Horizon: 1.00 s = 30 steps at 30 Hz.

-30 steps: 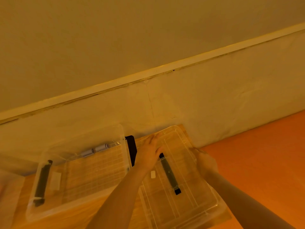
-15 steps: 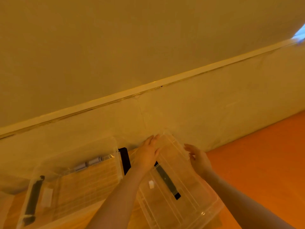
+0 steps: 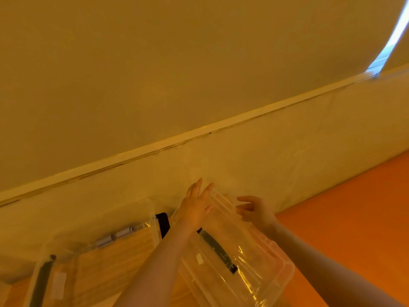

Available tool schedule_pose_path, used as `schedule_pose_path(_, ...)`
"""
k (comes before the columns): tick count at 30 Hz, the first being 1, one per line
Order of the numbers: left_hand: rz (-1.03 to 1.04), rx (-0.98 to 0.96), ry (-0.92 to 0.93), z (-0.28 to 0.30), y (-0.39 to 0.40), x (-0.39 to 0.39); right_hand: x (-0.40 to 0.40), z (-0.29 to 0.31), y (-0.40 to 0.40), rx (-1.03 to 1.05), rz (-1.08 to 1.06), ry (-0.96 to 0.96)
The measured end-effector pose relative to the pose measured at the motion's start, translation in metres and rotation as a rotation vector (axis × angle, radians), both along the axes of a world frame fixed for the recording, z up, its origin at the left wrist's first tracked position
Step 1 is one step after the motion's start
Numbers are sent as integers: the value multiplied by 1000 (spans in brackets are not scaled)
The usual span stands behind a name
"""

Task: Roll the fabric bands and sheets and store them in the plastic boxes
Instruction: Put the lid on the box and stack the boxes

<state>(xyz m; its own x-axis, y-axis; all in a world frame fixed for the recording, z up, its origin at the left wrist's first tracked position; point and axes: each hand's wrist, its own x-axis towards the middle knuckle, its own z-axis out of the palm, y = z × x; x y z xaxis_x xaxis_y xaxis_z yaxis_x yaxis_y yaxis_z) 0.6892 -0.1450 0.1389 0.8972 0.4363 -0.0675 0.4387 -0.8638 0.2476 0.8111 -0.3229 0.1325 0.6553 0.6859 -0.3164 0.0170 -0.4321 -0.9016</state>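
Note:
Two clear plastic boxes lie low in the head view. The right box (image 3: 250,262) has a lid with a black handle (image 3: 218,251) on top. My left hand (image 3: 195,207) rests with straight fingers on the lid's far left corner. Over the lid's far right edge, my right hand (image 3: 254,210) hovers with fingers spread and loosely bent, holding nothing. The left box (image 3: 93,251) holds small grey rolls (image 3: 115,237) near its far wall. No loose fabric shows.
A pale wall with a white ledge (image 3: 199,132) rises just behind the boxes. The boxes sit on a wooden surface (image 3: 106,262). An orange floor (image 3: 354,218) spreads to the right. A black clip (image 3: 163,223) sits between the two boxes.
My right hand has come off the lid's right edge and lifted, fingers spreading. My left hand slid toward the lid's far corner. The view tilted upward.

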Motion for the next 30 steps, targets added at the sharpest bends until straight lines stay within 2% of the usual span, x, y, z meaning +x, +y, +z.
schedule_pose_path(4, -19, 73, 53, 25, 9, 6, 3, 26, 5, 30, 13, -18)
schedule_pose_path(8, -85, 115, 31, 49, 18, 5, 5, 56, 8, 57, 38, -78)
schedule_pose_path(12, -110, 19, 9, 61, 25, -5, -3, 78, 7, 29, 96, -174)
schedule_pose_path(17, -111, -84, -111, 70, 28, -26, -23, 88, 3, -16, 150, -266)
schedule_pose_path(23, -124, -159, -203, 66, 28, -49, -50, 97, -4, 1, 149, -236)
schedule_pose_path(26, -119, -151, -248, 65, 23, -63, -56, 101, -21, 3, 30, -227)
schedule_pose_path(30, -126, -116, -276, 66, 15, -79, -54, 101, -61, -27, -189, -331)
